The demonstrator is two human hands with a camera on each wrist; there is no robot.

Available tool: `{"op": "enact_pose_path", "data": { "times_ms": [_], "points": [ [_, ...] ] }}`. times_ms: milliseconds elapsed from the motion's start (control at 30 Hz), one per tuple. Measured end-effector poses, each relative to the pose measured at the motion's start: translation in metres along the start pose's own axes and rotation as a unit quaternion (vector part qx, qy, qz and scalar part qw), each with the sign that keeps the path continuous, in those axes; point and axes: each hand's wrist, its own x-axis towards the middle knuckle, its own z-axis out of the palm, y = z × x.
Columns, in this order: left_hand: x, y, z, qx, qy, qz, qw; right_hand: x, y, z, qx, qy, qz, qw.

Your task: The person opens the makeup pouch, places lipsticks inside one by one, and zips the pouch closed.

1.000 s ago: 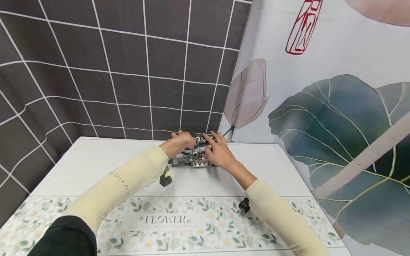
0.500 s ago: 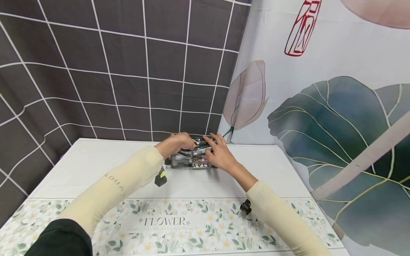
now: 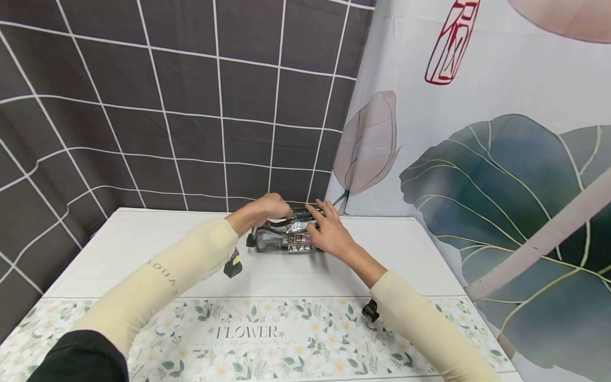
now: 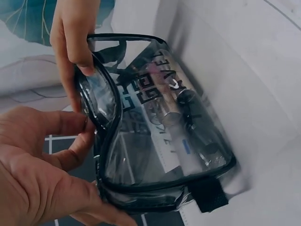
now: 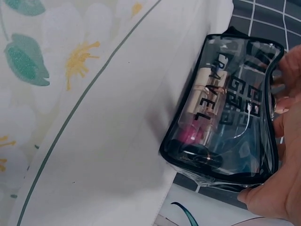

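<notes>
A clear toiletry bag (image 3: pixel 281 244) with black piping and "TRAVEL" lettering lies near the back of the table. Through its plastic show several cosmetic tubes (image 5: pixel 202 94), one with a pink end (image 5: pixel 190 135). My left hand (image 3: pixel 272 206) pinches the bag's top edge at its left part, as the left wrist view shows, with a small glint between thumb and finger. At the bag's other end, my right hand (image 3: pixel 331 231) holds the top edge, its fingers on both sides of the rim. The upper edge bows out of line between the two hands.
The white table (image 3: pixel 162 239) carries a flowered strip marked "FLOWER" (image 3: pixel 245 331) along its front. Close behind the bag hangs a dark gridded cloth (image 3: pixel 191 132). A leaf-printed curtain (image 3: pixel 477 175) hangs to the right.
My left wrist and forearm have shifted a little left, the fingers staying at the bag's top edge. The right hand has barely moved. More of the bag's upper edge shows between the hands.
</notes>
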Motion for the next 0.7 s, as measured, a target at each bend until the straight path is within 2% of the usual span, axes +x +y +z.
{"op": "enact_pose_path", "data": {
  "times_ms": [200,267,533,700],
  "points": [
    [-0.006,-0.001,-0.013,0.065,0.030,0.009,0.9974,-0.001,0.000,0.001,0.004,0.005,0.003,1.000],
    [-0.007,-0.004,-0.017,0.078,0.028,0.011,0.9965,0.000,0.001,0.002,0.004,0.008,0.002,1.000],
    [-0.014,-0.022,-0.036,0.069,0.018,0.016,0.9973,-0.001,0.003,0.002,0.009,0.014,0.000,1.000],
    [-0.025,-0.039,-0.054,0.062,0.029,0.014,0.9975,-0.001,0.004,0.003,0.011,0.012,-0.001,1.000]
  ]
}}
